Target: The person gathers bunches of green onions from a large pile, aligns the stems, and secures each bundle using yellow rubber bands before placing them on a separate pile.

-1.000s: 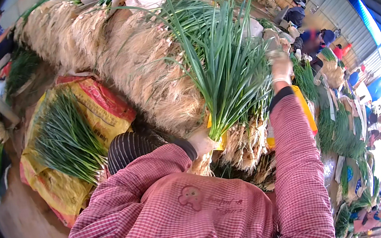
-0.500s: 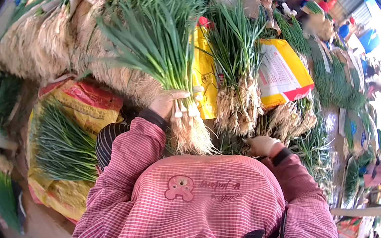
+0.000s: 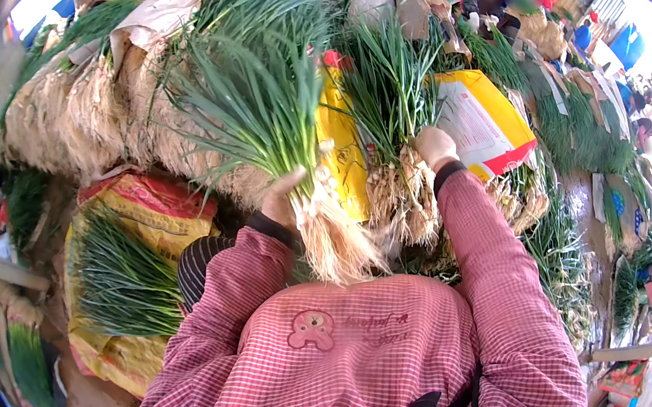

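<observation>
My left hand (image 3: 281, 197) is closed round the pale stems of a bunch of spring onions (image 3: 261, 108). Its green leaves fan out away from me and its whitish roots hang toward my apron. To the right, a second bunch of spring onions (image 3: 390, 76) lies with tangled brown roots nearest me. My right hand (image 3: 436, 147) has its fingers curled onto the stems of that bunch, just above the roots. Between the two bunches shows a strip of yellow packaging (image 3: 343, 146).
A long heap of rooted onions (image 3: 88, 104) runs across the far left. On the left, a yellow and red sack (image 3: 127, 364) has more greens (image 3: 121, 268) on it. A yellow and white bag (image 3: 482, 117) lies right of my right hand. Other people sit at the far right.
My right hand has moved up and away from me, from the low root pile to the second bunch. The held bunch has tilted, its leaves shifting slightly left.
</observation>
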`<state>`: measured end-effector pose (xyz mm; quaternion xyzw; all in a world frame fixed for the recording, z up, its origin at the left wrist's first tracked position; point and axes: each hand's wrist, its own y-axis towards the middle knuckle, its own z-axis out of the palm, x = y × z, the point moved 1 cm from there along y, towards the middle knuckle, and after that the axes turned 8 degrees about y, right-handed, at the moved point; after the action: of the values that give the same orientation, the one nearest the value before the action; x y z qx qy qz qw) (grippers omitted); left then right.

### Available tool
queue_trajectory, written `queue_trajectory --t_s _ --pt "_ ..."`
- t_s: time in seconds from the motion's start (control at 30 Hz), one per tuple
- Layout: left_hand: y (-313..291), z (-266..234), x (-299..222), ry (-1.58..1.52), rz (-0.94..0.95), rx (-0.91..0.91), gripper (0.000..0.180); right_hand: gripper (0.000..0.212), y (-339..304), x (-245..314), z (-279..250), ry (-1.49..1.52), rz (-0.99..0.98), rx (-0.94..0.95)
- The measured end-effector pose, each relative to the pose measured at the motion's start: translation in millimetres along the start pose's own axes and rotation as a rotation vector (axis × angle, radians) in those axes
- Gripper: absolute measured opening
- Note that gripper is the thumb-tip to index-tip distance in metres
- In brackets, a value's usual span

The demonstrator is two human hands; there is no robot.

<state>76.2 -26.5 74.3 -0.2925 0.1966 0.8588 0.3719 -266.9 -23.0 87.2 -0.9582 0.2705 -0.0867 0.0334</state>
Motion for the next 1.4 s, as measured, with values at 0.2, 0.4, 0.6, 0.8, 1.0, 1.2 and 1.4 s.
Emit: queue_trajectory --t_s 0.2,0.4,0.6,0.8,1.0,1.2,1.4 --pt "9 37 10 0.036 -0.19 -0.145 0.035 0.027 -144 57 -4 0.177 -0.407 -0.071" --pt "4 -11 36 0.17 -0.446 -0.019 0.04 0.024 -158 59 1 0.266 -1.056 0.209" --pt "1 2 34 -0.102 -0.359 0.107 0.035 0.037 -104 92 16 1.796 -0.07 0.793" --pt "-1 14 30 -0.12 -0.148 0.008 0.037 0.016 -115 98 50 2.38 0.227 0.666" --pt "-2 -3 29 -0.075 -0.256 -0.041 0.029 0.015 -135 20 33 2.261 -0.247 0.403" --pt "-1 -4 31 -0.264 -0.358 0.112 0.032 0.05 -170 -30 34 0.49 -0.644 0.655" --pt "-8 13 21 -0.137 -0.157 0.162 0.044 0.026 -103 -21 24 -0.204 -0.581 0.023"
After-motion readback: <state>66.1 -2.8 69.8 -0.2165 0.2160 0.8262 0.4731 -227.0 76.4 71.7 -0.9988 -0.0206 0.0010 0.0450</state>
